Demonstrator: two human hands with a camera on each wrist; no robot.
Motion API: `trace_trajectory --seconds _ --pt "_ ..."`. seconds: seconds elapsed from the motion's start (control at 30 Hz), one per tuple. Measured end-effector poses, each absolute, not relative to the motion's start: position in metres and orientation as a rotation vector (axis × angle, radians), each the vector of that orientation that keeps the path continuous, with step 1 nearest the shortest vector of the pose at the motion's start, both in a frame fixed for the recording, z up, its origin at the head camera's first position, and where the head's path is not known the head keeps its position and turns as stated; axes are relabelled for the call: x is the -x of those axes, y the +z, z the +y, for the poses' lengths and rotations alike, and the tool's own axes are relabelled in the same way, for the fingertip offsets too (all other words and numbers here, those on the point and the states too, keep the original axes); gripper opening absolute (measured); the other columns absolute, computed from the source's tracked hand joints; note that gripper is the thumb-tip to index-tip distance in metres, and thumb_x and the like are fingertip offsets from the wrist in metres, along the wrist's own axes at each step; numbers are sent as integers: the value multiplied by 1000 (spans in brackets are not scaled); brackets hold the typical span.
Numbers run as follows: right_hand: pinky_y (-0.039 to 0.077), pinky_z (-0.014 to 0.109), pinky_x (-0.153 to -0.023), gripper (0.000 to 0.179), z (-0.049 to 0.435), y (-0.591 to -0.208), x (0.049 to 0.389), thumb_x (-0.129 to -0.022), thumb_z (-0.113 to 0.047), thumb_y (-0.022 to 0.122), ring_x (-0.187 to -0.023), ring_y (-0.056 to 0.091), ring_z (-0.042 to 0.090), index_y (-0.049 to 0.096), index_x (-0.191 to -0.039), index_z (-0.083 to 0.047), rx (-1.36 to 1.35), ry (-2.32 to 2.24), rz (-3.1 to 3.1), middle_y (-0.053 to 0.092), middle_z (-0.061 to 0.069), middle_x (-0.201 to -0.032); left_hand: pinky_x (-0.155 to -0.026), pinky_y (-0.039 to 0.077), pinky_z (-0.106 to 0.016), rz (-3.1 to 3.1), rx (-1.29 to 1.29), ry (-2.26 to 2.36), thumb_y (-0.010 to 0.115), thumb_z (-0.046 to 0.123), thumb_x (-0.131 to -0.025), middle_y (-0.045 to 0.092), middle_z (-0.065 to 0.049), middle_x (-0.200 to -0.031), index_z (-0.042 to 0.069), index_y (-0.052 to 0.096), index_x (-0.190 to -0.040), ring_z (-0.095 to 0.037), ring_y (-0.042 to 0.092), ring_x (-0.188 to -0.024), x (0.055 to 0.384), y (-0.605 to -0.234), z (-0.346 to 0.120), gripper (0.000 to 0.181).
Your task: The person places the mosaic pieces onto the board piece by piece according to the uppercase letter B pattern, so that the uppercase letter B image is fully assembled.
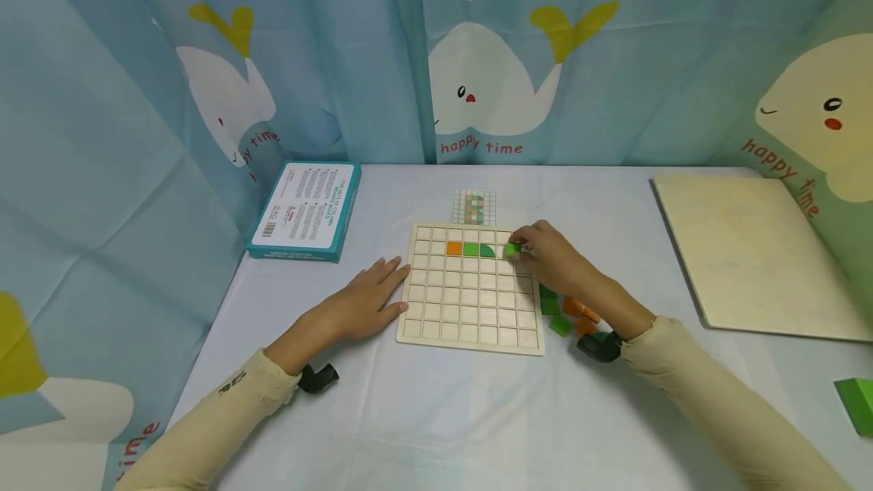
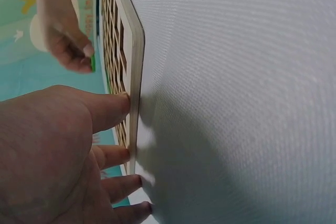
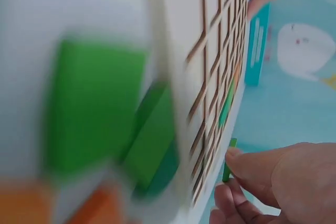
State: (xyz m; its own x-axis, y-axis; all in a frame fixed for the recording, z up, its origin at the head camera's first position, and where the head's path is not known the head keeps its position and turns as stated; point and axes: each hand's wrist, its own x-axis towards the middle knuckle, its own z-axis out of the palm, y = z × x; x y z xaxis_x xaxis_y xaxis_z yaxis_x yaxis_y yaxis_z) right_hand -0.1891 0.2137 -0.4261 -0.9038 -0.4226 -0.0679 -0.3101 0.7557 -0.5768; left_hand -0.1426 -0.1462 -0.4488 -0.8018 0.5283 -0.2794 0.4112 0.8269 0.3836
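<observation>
A wooden grid board [image 1: 470,309] lies flat on the table. In its second row from the far side sit an orange square tile [image 1: 454,248], a light green square tile [image 1: 470,249] and a dark green tile with a rounded edge [image 1: 487,251]. Over the far right part of the board, my right hand [image 1: 555,260] pinches a green tile [image 1: 512,250] between thumb and fingers; the right wrist view shows this green tile [image 3: 229,161] on edge. My left hand [image 1: 368,300] rests at the board's left edge, fingers spread, thumb [image 2: 113,109] touching the rim.
Several loose green tiles [image 1: 549,304] and orange tiles [image 1: 582,309] lie beside the board's right edge. Beyond the board is a printed pattern card [image 1: 474,207]. A teal-edged box [image 1: 303,211] stands back left, a pale wooden panel [image 1: 757,256] right, and a green block [image 1: 855,404] far right.
</observation>
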Motion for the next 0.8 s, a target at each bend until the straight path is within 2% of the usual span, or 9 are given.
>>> trace_trajectory --seconds 0.27,0.53,0.8 --pt "56 46 -96 31 161 -428 189 -102 -6 70 -113 61 34 64 -130 4 689 -835 2715 60 20 -121 -129 19 -59 2640 -713 452 51 42 -111 17 -14 -177 10 24 -169 -37 12 -163 141 -448 -146 71" --pt "57 40 -92 15 131 -435 190 -100 -5 72 -105 62 27 69 -114 2 807 -753 2739 63 14 -113 -130 18 -58 2633 -694 440 49 44 -111 15 -12 -177 12 23 -170 -35 10 -164 142 -448 -146 72" --pt "57 36 -96 18 124 -440 189 -100 -1 70 -109 65 27 70 -118 4 838 -733 2753 64 14 -116 -130 19 -58 2631 -699 432 49 44 -112 15 -12 -177 12 22 -170 -36 11 -164 143 -448 -147 71"
